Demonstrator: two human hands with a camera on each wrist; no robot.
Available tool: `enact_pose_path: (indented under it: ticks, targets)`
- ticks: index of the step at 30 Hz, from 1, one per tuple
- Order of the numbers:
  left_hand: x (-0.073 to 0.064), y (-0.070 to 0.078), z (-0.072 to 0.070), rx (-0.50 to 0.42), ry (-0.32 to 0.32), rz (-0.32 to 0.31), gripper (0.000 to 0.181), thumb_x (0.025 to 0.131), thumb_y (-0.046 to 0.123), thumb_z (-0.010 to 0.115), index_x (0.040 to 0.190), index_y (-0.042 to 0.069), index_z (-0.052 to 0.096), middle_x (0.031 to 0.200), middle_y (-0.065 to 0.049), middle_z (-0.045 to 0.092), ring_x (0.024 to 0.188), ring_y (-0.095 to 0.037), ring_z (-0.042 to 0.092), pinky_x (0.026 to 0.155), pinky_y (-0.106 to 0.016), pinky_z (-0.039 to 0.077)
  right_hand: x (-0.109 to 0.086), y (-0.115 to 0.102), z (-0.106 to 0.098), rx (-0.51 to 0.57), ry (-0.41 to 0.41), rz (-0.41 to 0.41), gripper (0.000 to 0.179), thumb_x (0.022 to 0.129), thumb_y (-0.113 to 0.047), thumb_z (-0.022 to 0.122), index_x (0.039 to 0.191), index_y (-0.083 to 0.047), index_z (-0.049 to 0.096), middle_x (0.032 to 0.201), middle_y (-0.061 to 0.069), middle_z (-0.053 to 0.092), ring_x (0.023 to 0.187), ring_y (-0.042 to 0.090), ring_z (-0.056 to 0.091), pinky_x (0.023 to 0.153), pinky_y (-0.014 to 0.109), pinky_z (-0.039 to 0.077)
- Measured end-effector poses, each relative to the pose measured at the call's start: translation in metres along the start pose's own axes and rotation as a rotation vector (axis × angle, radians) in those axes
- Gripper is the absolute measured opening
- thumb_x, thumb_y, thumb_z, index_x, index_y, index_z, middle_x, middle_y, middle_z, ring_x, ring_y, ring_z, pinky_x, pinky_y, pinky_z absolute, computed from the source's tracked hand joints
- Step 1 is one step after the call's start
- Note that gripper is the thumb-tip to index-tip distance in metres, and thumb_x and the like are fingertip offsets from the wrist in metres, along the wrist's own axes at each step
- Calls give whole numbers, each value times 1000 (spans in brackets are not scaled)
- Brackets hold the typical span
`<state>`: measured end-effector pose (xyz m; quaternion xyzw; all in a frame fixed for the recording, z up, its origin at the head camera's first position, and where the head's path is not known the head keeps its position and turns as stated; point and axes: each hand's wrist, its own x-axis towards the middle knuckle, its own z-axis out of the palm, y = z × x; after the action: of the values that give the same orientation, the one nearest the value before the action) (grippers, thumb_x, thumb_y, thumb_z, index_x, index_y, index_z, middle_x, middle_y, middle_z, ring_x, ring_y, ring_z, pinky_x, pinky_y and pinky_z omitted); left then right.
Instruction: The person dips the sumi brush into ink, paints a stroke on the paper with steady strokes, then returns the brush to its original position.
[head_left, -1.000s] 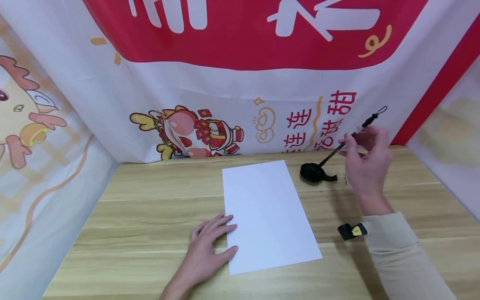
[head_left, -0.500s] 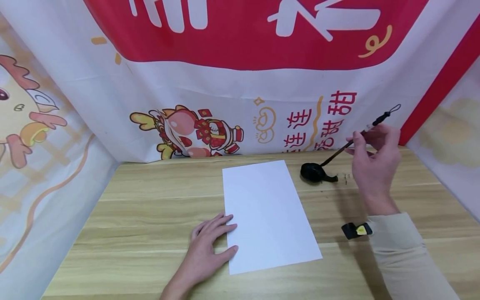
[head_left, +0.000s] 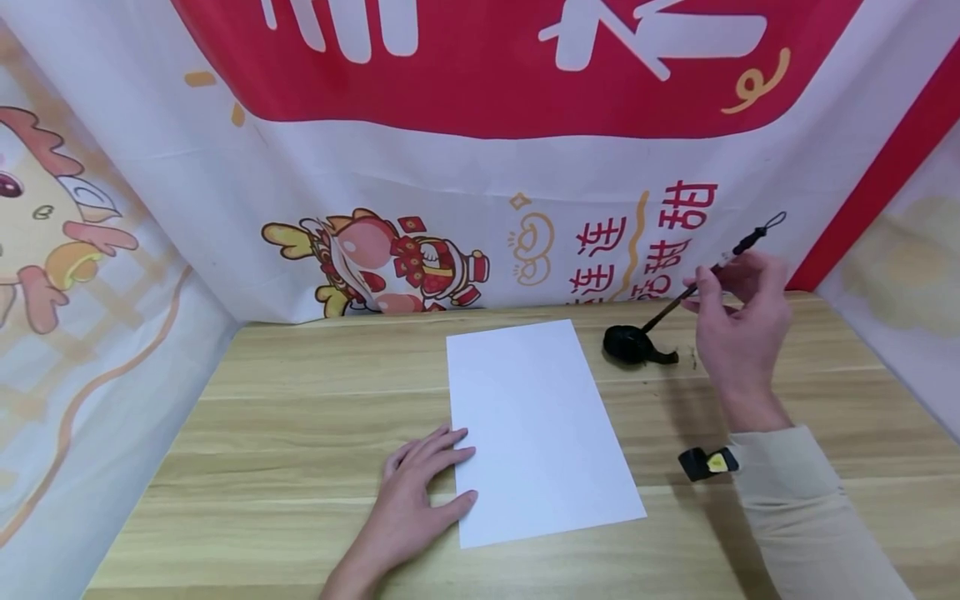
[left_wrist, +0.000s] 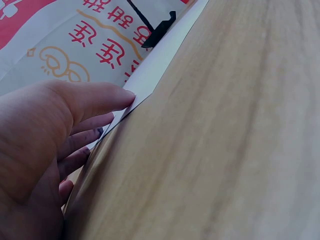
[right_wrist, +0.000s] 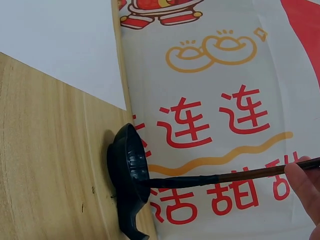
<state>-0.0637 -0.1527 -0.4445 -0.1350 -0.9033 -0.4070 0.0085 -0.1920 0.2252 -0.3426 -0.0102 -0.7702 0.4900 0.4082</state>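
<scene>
On the desk (head_left: 300, 400), the paper (head_left: 540, 433) lies right of your left hand (head_left: 415, 498), whose spread fingers rest on its edge. Your right hand (head_left: 742, 325) pinches the brush (right_wrist: 240, 176), slanting down leftward into the nearby black dish (head_left: 624, 343).

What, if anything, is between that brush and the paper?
Only the rim of the black dish around the brush tip; beyond it, bare tabletop reaches the paper. The left hand rests at the paper's opposite edge, outside that gap.

Tilted brush (right_wrist: 230, 176) in black dish (right_wrist: 117, 162), white paper (head_left: 540, 433)
</scene>
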Motion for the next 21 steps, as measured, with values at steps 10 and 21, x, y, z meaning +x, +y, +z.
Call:
enact_pose_path:
  ticks: [10,21]
  targets:
    - [1,0,1,1,2,18,50,87,22,88,136,19,74,160,6,59,158,-27,45,125,-59,18,5,2,-6,2,34,1,35,108,-23,65,141,-18,56,120,-22,65,105,0,70,78,8,57]
    - [1,-1,0,12,-1,4,52,86,23,89,136,20,74,161,6,59,158,-27,44,126,-60,17,6,-5,-5,26,27,15,33,108,-25,65,139,-19,55,115,-25,62,105,1,73,79,10,58]
